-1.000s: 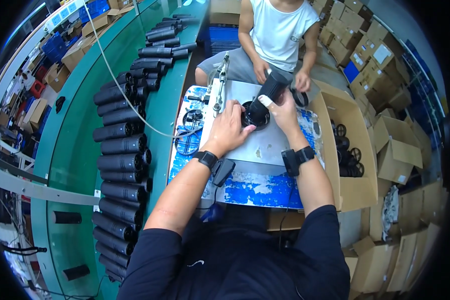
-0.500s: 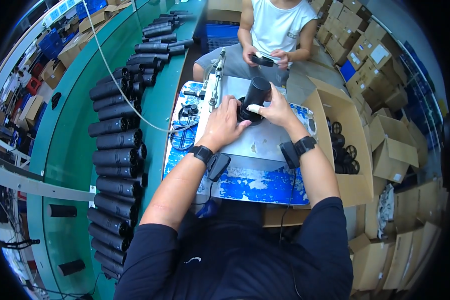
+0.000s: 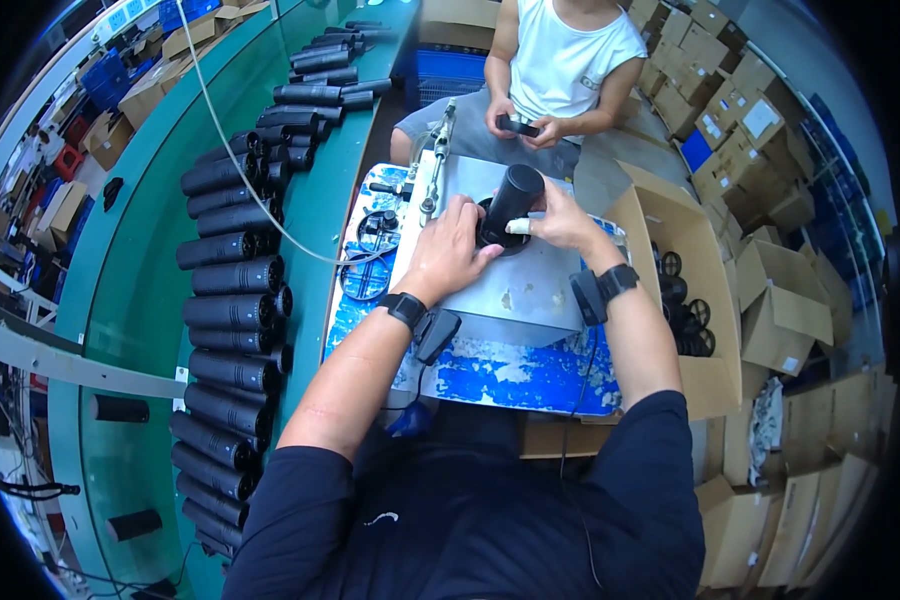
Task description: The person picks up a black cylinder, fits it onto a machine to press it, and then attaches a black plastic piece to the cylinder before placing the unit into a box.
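Note:
A black cylinder (image 3: pixel 519 193) leans to the right over a low black round ring (image 3: pixel 489 238) on the metal box (image 3: pixel 490 285) in front of me. My right hand (image 3: pixel 562 223) grips the cylinder's lower right side, its thumb wrapped in something pale. Against the ring's left side lies my left hand (image 3: pixel 448 245), fingers curved round the rim and thumb along the near edge. The cylinder's lower end is in or against the ring; I cannot tell which.
A metal clamp (image 3: pixel 438 170) stands at the box's left edge. Black wheel-like rings (image 3: pixel 368 277) lie nearby. Many black cylinders (image 3: pixel 232 310) line the green conveyor (image 3: pixel 130 330). An open carton (image 3: pixel 715 385) holds black parts on the right. Across sits a person (image 3: pixel 575 65) holding a black part.
My right hand and the cylinder have shifted slightly down and right, with the thumb now lower by the ring. My left hand stays at the ring. The person opposite has turned their black part.

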A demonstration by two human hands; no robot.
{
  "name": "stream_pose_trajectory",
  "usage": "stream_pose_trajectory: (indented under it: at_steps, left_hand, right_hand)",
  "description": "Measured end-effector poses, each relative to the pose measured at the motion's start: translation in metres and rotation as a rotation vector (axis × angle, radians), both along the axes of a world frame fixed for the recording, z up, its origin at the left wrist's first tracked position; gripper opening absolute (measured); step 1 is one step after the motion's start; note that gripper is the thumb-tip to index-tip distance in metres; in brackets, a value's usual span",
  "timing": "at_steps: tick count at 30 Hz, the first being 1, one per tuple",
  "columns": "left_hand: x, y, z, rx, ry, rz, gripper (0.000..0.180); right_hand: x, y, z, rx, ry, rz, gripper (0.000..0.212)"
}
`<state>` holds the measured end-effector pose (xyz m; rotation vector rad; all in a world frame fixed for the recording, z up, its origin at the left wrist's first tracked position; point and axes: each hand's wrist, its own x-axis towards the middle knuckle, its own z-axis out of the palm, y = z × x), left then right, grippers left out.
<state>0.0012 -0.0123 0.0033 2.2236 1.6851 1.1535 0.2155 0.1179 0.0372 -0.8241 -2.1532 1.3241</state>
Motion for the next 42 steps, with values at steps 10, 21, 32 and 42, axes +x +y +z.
stream_pose_trajectory:
  at_steps: [10, 21, 32, 42]
  left_hand:
    - [0.001, 0.001, 0.002, -0.004, -0.002, 0.005, 0.058]
    - [-0.001, 0.001, 0.002, 0.017, -0.001, -0.016, 0.06]
    - [-0.052, -0.017, 0.019, 0.153, -0.247, 0.111, 0.022]
    - [-0.15, 0.076, -0.052, -0.266, 0.019, 0.327, 0.041]
  right_hand:
    - [-0.021, -0.039, 0.019, 0.342, -0.229, -0.428, 0.069]
    - [-0.02, -0.051, -0.001, 0.487, -0.192, -0.478, 0.07]
    - [-0.03, -0.062, 0.007, 0.344, -0.113, -0.494, 0.065]
    - [-0.022, -0.055, -0.006, 0.333, -0.098, -0.467, 0.062]
